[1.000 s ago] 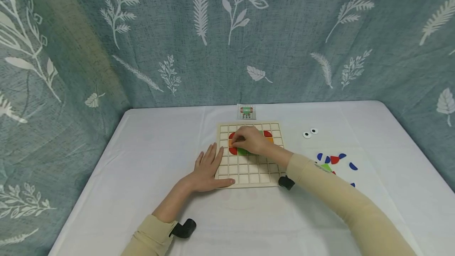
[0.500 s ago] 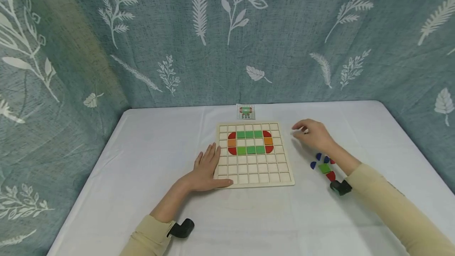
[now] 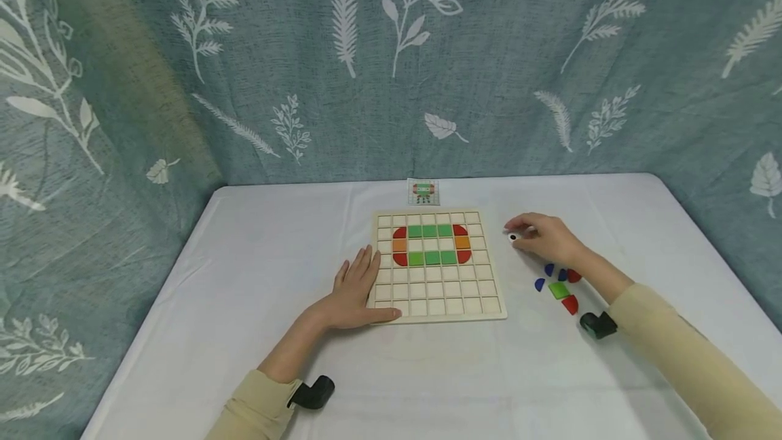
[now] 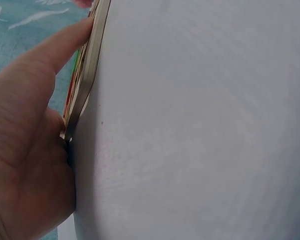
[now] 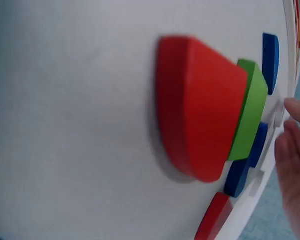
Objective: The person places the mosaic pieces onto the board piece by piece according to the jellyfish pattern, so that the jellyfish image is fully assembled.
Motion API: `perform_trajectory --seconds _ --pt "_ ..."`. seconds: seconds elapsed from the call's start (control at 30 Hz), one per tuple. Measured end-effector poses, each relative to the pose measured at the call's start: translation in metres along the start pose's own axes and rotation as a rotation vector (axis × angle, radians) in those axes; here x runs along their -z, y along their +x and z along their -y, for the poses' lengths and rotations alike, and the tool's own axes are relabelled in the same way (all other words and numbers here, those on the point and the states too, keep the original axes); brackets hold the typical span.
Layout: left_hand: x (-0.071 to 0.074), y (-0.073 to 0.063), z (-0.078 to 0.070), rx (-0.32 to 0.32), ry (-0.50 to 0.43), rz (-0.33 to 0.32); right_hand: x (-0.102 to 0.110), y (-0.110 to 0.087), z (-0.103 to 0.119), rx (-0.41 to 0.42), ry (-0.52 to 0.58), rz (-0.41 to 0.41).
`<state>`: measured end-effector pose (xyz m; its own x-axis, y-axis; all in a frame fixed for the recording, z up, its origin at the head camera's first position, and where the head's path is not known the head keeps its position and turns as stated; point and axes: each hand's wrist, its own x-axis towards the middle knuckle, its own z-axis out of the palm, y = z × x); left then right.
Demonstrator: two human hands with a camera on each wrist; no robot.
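My left hand (image 3: 351, 297) lies spread at the lower left corner of a wooden grid board (image 3: 436, 290), with its thumb along the front edge and its fingers at the left side. In the board's upper half, red, orange and green tiles (image 3: 430, 230) form a ring around bare squares. To the right of the board, my right hand (image 3: 546, 237) pinches a white disc with a black dot, an eye piece (image 3: 513, 237), between thumb and fingertips, low over the tablecloth. Fingers partly cover a second white piece (image 3: 530, 228).
Beside my right wrist lie a green square tile (image 3: 559, 290), a red quarter-round tile (image 3: 570, 304), another red piece (image 3: 573, 276) and several blue half-rounds (image 3: 540, 284). A small picture card (image 3: 423, 192) sits behind the board. A patterned curtain (image 3: 366, 121) hangs behind the table.
My right hand has left the tile ring on the board and moved right to the eye pieces. One eye piece has shifted slightly left. The left hand has stayed in place.
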<state>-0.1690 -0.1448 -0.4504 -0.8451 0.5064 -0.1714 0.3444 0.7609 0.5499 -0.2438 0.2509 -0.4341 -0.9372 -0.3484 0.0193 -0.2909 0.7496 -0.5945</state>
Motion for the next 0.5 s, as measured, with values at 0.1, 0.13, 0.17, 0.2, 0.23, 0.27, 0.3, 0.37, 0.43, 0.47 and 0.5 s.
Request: perform_trajectory --seconds 0.1,0.13,0.17,0.2,0.23,0.27,0.3,0.37,0.43,0.47,0.5 --pt "0.0 0.0 0.0 0.003 0.006 -0.002 -0.001 -0.001 0.002 -0.018 -0.017 -0.016" --pt "0.0 0.0 0.0 0.005 0.009 -0.002 -0.002 -0.001 0.003 -0.018 -0.027 -0.025" --pt "0.0 0.0 0.0 0.006 0.01 -0.003 -0.003 -0.001 0.004 -0.02 -0.036 -0.034" --pt "0.0 0.0 0.0 0.008 0.011 -0.004 -0.004 -0.001 0.004 -0.017 -0.037 -0.042" --pt "0.0 0.0 0.0 0.008 0.012 -0.005 -0.005 0.0 0.005 -0.008 -0.038 -0.05" --pt "0.0 0.0 0.0 0.008 0.013 -0.005 -0.007 0.0 0.006 0.002 -0.033 -0.059" --pt "0.0 0.0 -0.001 0.007 0.013 -0.004 -0.008 0.002 0.008 0.005 -0.022 -0.067" --pt "0.0 0.0 -0.001 0.003 0.008 -0.003 -0.012 0.005 0.014 0.011 0.009 -0.081" --pt "0.0 0.0 -0.001 0.002 0.007 -0.001 -0.017 0.011 0.022 0.029 0.053 -0.076" --pt "0.0 0.0 -0.001 0.002 0.004 -0.001 -0.02 0.013 0.028 0.041 0.078 -0.066" --pt "0.0 0.0 -0.002 0.002 0.004 0.0 -0.023 0.017 0.034 0.054 0.101 -0.048"
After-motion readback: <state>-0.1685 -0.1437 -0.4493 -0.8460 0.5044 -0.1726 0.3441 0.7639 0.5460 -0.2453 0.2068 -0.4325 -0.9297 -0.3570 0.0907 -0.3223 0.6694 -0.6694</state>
